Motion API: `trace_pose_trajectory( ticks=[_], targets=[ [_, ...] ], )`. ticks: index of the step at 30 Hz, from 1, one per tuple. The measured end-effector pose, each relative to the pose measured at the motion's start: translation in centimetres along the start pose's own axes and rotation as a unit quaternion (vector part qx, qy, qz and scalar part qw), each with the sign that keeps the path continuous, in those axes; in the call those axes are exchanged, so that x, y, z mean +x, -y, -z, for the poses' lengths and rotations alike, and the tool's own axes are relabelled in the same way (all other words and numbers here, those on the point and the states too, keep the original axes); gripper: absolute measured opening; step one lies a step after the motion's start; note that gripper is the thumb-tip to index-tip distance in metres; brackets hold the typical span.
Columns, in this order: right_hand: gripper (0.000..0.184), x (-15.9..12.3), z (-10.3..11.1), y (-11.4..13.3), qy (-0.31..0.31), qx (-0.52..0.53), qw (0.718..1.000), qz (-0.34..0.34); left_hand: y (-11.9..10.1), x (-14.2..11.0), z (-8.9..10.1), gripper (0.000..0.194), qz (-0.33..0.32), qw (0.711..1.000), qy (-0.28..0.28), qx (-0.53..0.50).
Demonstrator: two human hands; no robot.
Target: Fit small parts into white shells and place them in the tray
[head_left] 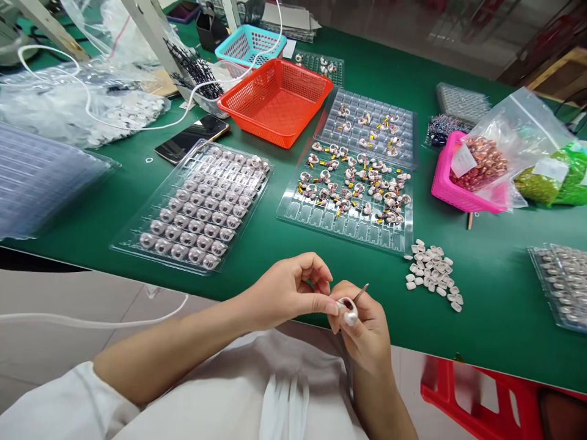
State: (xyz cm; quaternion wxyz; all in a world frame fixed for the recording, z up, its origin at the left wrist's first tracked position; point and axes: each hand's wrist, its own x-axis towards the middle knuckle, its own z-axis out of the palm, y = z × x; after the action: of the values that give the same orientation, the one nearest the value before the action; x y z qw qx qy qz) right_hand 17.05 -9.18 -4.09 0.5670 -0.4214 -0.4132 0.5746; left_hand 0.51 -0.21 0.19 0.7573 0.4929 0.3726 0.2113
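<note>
Just over the table's front edge, my two hands meet around a small glossy white curved earphone shell (351, 316). My left hand (298, 290) pinches its left side between thumb and a bent forefinger; the other fingers curl. My right hand (367, 330) grips the shell from below and the right. A thin brown pointed tool (361, 293) sticks up from the right hand's fingers, its lower part hidden. Beyond the hands lies a clear tray (298, 211) holding many small white earphone parts with yellow tabs. A loose pile of small white caps (431, 269) is right of my hands.
A clear tray of silvery shells (197, 214) lies to the left, beside a black phone (190, 139). Behind are an orange basket (279, 101) and a blue basket (250, 46). A pink basket (444, 189) with bagged parts stands right; a red stool (486, 397) is below.
</note>
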Motion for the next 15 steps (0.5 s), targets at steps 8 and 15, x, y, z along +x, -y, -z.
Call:
trace_pose_trajectory(
  ticks=[8,15],
  targets=[
    [0.033,0.1,-1.2,-1.5,-0.094,0.074,0.993,-0.008,3.0,0.0,-1.6,0.071,-0.247,0.955,-0.012,0.162],
    [0.037,0.0,-2.5,-1.5,-0.128,0.029,0.991,0.013,3.0,-0.2,-2.9,0.061,-0.192,0.967,-0.017,0.169]
  ],
)
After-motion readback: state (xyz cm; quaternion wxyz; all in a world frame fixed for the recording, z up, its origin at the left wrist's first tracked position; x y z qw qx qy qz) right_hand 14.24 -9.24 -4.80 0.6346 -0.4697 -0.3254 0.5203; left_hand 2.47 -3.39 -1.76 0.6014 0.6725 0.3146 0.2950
